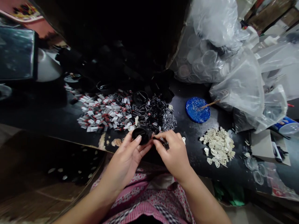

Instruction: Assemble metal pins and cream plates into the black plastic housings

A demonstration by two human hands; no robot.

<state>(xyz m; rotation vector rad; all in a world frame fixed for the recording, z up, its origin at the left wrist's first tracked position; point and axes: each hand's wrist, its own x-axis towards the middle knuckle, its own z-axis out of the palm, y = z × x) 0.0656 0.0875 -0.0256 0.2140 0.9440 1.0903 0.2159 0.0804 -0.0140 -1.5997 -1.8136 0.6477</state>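
1. My left hand curls round a black round cup, mouth up, above the table's near edge.
2. My right hand is nearly closed, fingertips pinching a small dark part beside it.
3. How complete the cup is, I can't tell.
4. Loose in piles lie white-and-red sleeves, springs and pale plates.

The count is 1 left hand, 1 right hand, 1 black cup, 1 blue dish and 1 thin stick. At the right are 3 small clear rounds and 1 pile of cream pieces. The white-and-red tubes and springs overlap too much to count.
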